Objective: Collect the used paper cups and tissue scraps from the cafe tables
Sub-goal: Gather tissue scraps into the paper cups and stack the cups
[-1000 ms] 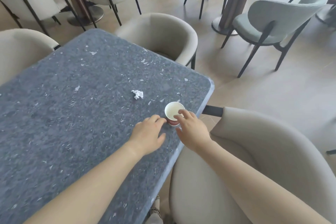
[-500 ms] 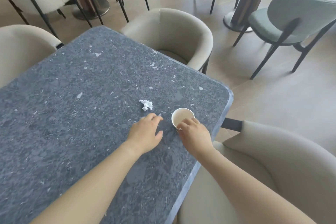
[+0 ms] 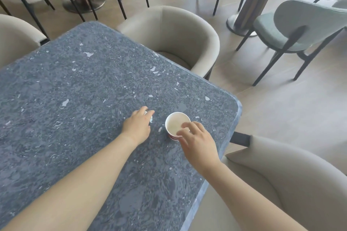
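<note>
A small paper cup [image 3: 175,124], white inside with a red band at its base, stands upright near the right edge of the dark speckled table [image 3: 78,88]. My right hand [image 3: 197,139] grips its near rim, fingers over the rim. To the left of the cup, my left hand [image 3: 138,124] lies over a crumpled white tissue scrap [image 3: 150,117], fingers curled around it. Only small white bits of the scrap show between the fingers.
Beige tub chairs stand at the far side [image 3: 174,35], the near right [image 3: 281,184] and the left [image 3: 16,33] of the table. Green chairs [image 3: 296,24] and round pedestal tables stand farther back on the wooden floor.
My left hand has moved forward and closed over the tissue scrap, which lay bare on the table before. My right hand stays on the cup's rim.
</note>
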Demonstrator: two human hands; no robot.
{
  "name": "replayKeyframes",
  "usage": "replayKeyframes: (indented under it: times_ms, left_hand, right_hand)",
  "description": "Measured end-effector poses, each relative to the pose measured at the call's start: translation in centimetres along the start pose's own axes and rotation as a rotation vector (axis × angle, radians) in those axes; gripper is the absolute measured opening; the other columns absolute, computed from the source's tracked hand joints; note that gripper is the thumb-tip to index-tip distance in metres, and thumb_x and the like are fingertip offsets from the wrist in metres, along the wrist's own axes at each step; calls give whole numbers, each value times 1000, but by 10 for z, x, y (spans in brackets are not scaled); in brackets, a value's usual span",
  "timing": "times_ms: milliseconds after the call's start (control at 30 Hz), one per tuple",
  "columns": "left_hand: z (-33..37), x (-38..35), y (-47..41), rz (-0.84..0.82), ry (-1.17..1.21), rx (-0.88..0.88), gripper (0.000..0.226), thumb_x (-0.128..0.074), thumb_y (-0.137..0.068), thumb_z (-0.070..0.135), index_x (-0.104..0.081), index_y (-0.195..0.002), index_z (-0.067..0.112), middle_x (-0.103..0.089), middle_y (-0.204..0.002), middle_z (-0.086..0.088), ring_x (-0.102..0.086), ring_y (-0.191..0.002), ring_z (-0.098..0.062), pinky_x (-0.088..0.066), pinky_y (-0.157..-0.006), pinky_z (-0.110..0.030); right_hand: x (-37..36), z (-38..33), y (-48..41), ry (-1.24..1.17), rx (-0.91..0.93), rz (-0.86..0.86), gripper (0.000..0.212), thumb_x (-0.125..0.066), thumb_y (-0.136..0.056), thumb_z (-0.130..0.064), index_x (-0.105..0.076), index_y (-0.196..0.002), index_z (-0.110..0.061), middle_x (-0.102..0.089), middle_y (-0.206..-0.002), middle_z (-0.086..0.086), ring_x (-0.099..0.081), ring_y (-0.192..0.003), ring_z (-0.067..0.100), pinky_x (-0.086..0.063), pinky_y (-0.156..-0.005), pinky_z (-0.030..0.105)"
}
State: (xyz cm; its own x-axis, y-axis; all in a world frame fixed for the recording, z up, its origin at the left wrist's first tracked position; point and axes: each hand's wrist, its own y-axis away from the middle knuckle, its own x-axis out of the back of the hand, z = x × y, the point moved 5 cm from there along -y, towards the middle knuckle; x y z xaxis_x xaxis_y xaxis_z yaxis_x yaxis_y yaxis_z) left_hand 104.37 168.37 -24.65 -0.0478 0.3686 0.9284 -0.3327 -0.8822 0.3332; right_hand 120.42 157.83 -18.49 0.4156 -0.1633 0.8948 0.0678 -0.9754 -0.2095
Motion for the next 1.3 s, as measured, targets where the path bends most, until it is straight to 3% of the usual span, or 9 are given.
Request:
replayKeyframes:
  times_ms: [67,200,300,433,633,800,933,1100,1300]
  left_hand:
    - [-2,-9,-2,-37,-12,-18,52,-47,-89,8,-35,-137,24,-31,-143,0,-36,-128,-27,-46,-92,-43]
    - [1,-16,5,-15,30,-78,45,-42,-82,-9,-51,-115,21,-47,-116,-2,-47,-107,-25,-48,-76,-39]
    - [8,-13,19,-42,80,-109,31,-44,-88,-1,-58,-104,21,-53,-109,-1,-53,-103,-25,-47,-78,-39]
    - [31,24,49,135,279,-146,21,-53,-88,7,-65,-100,19,-60,-106,1,-59,-95,-22,-48,-78,-34]
    - [93,72,121,255,280,-288,15,-58,-88,21,-63,-96,32,-60,-102,16,-59,-88,-10,-38,-58,-25]
    - [128,71,166,197,313,-381,31,-63,-85,22,-57,-114,33,-56,-115,14,-58,-100,-12,-49,-78,-30]
    - [139,60,196,216,214,-434,42,-66,-83,27,-50,-120,38,-49,-126,18,-52,-113,-9,-48,-75,-27]
    - [148,54,232,229,227,-520,34,-67,-81,29,-57,-112,35,-50,-118,17,-54,-105,-10,-42,-73,-20]
    - [168,47,279,151,216,-640,30,-60,-86,41,-58,-114,31,-46,-123,15,-51,-108,-9,-46,-81,-26]
  right_hand:
    - [3,4,3,-2,-7,-2,17,-79,-68,-6,-67,-74,-15,-67,-94,4,-63,-87,28,-54,-53,34]
    - [7,9,9,-10,-17,-14,16,-77,-69,-4,-68,-75,-14,-67,-96,6,-63,-90,29,-54,-51,36]
    - [11,9,15,-16,-26,-19,15,-77,-69,-3,-68,-75,-14,-68,-93,6,-63,-88,29,-53,-49,35]
    - [22,9,31,-29,-42,-39,16,-75,-70,-1,-69,-79,-13,-67,-92,5,-63,-83,31,-53,-50,36]
    - [53,5,71,-56,-73,-50,15,-61,-85,-7,-68,-95,-15,-64,-105,3,-56,-95,29,-52,-61,39]
    - [92,-19,114,-106,-32,38,5,-69,-79,-7,-70,-83,-10,-67,-94,7,-61,-83,31,-54,-53,37]
    - [111,-33,151,-102,-25,99,3,-66,-79,-10,-69,-77,-9,-68,-90,8,-62,-76,29,-53,-47,37]
    - [128,-48,195,-56,-86,125,4,-72,-75,-11,-68,-75,-12,-68,-89,4,-62,-75,25,-50,-43,30]
    - [140,-59,253,-9,-254,165,10,-59,-85,-8,-67,-89,-13,-63,-107,2,-56,-99,25,-51,-58,35]
